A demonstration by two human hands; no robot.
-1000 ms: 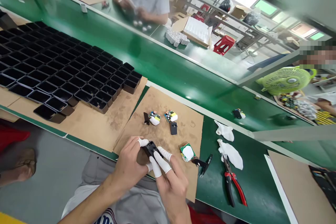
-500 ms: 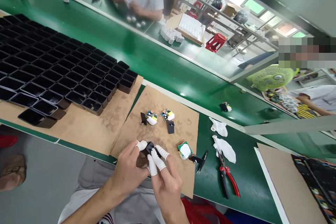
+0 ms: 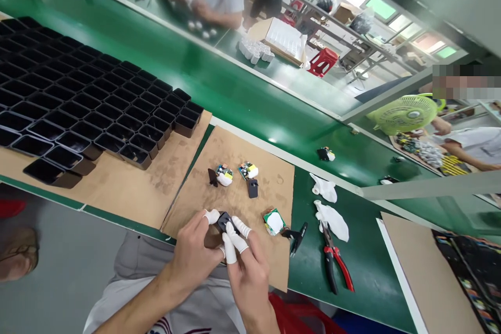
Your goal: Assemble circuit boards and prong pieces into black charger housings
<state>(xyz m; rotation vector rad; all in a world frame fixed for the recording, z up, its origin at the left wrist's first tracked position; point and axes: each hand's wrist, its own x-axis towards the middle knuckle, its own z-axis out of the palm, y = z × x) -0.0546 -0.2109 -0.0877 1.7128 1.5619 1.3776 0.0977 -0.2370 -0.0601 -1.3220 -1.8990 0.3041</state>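
Observation:
Above the near edge of the cardboard mat (image 3: 270, 182), a small black plastic case (image 3: 224, 220) is held between my two hands. My left hand (image 3: 195, 245) grips its left side, white finger cots on thumb and index finger. My right hand (image 3: 246, 266), also in white finger cots, presses its fingers on the case's top and right side. Beyond them lie two circuit boards, one (image 3: 224, 174) beside a black plate, the other (image 3: 248, 170) joined to a black cover (image 3: 252, 188). A green board with a white disc (image 3: 274, 222) lies to the right.
Black open-topped housings (image 3: 78, 99) stand in rows at left. On the right lie tweezers (image 3: 299, 240), red-and-black pliers (image 3: 334, 261) and white cloth pieces (image 3: 332, 220). A green conveyor (image 3: 235, 104) runs behind, carrying a small assembly (image 3: 325, 154). Co-workers sit across it.
The view has shifted, so the bench items sit further left. Both hands stay on the black case, whose top face has turned slightly. A small assembly on the conveyor has moved left.

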